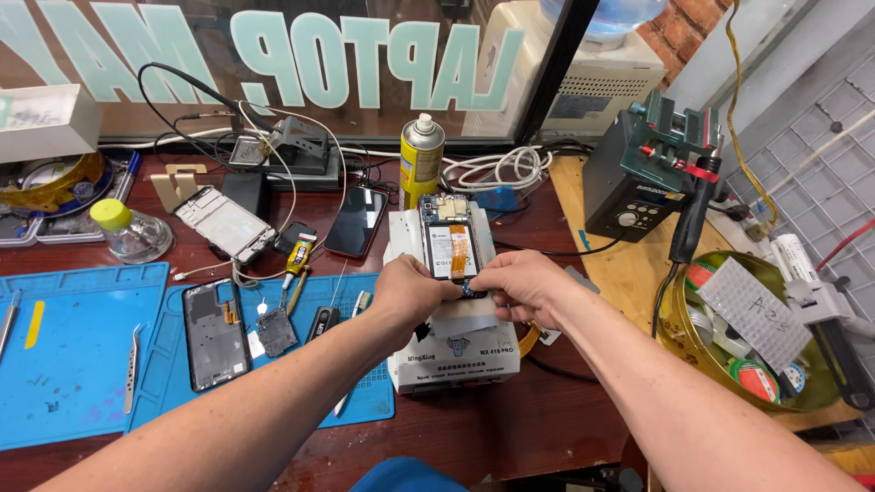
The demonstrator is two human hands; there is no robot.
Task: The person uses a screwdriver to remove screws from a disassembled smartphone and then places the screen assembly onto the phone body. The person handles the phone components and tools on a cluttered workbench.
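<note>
here, an opened phone [453, 244] lies face down on a white box-shaped machine [453, 351] near the middle of the bench, its back cover off so the dark battery, an orange flex ribbon and a blue-green circuit board at the far end show. its long axis runs away from the person, the board end pointing toward the window and the near end toward the body. the left hand [412, 290] curls over the phone's near left corner, fingers closed on its edge; the right hand [521, 282] pinches the near right corner the same way, thumb and fingertips pressed to the frame. both hands rest on the machine's flat top.

just behind the machine stands a yellow spray can [421, 160] with a white cap, upright. to its left a dark glossy phone [356, 220] lies flat on the reddish wooden bench. farther left, a blue silicone mat [82, 364] holds a bare black phone frame [215, 333], long axis also running away from the person, and metal tweezers [133, 366]. a small clear bottle [132, 231] with a yellow-green cap sits behind the mat. to the right, a dark soldering station [629, 187] stands on pale plywood, and a brass-coloured bowl [802, 394] holds tape rolls.
</note>
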